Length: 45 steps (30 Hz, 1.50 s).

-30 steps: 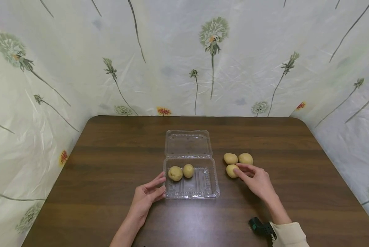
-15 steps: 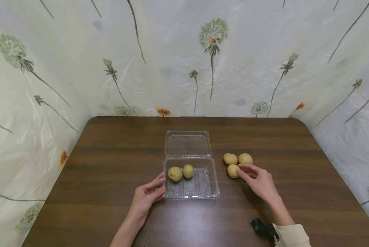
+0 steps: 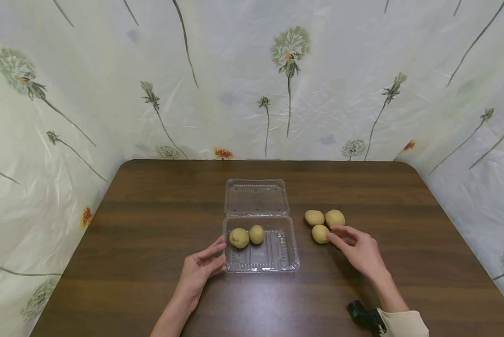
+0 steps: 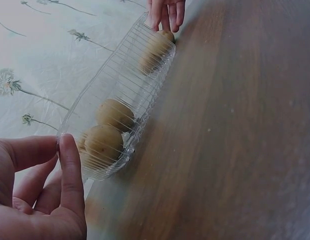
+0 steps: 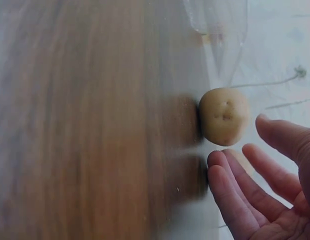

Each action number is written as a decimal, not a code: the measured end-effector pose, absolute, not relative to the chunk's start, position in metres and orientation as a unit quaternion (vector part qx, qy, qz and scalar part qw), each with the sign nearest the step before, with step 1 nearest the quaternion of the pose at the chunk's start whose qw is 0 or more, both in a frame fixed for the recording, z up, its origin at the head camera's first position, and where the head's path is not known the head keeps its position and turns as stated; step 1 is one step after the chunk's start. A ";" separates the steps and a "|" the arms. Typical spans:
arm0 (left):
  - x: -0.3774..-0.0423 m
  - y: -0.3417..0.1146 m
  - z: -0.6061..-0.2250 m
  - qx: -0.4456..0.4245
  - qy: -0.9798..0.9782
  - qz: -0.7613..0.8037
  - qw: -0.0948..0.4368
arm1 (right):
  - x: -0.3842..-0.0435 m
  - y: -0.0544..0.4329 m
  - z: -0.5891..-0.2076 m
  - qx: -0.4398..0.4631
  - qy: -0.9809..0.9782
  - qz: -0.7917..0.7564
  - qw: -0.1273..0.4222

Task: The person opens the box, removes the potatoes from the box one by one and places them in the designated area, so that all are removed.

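Observation:
An open clear plastic clamshell container (image 3: 283, 269) lies on the table with its lid folded back. Inside at its left stand two potatoes, a larger one (image 3: 239, 238) and a smaller one (image 3: 257, 234). My left hand (image 3: 199, 271) pinches the container's left rim between thumb and finger, as the left wrist view shows. To the right of the container, three potatoes sit close together: one in front (image 3: 321, 234) and two behind (image 3: 314, 217). My right hand (image 3: 359, 250) is beside the front potato, its thumb and fingers spread. In the right wrist view a gap separates the thumb from that potato (image 5: 224, 116).
The brown wooden table (image 3: 159, 206) reaches a wall hung with a flower-print plastic sheet (image 3: 235, 84) behind and at both sides. A black device (image 3: 363, 316) is strapped at the right wrist by the cream sleeve (image 3: 403, 324).
The front potato has shifted slightly right. My right hand has drawn back a little to the right, its fingers coming away from that potato. The left hand keeps its place on the container.

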<state>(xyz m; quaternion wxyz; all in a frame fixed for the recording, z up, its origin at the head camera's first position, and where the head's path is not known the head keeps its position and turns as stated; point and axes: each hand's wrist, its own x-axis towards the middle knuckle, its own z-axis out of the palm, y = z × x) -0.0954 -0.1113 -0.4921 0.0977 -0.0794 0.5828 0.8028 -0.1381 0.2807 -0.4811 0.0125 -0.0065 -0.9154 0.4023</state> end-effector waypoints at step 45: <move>-0.095 -0.111 -0.492 -0.080 0.594 0.794 0.096 | -0.123 0.238 -0.469 0.134 -0.877 0.460 -0.014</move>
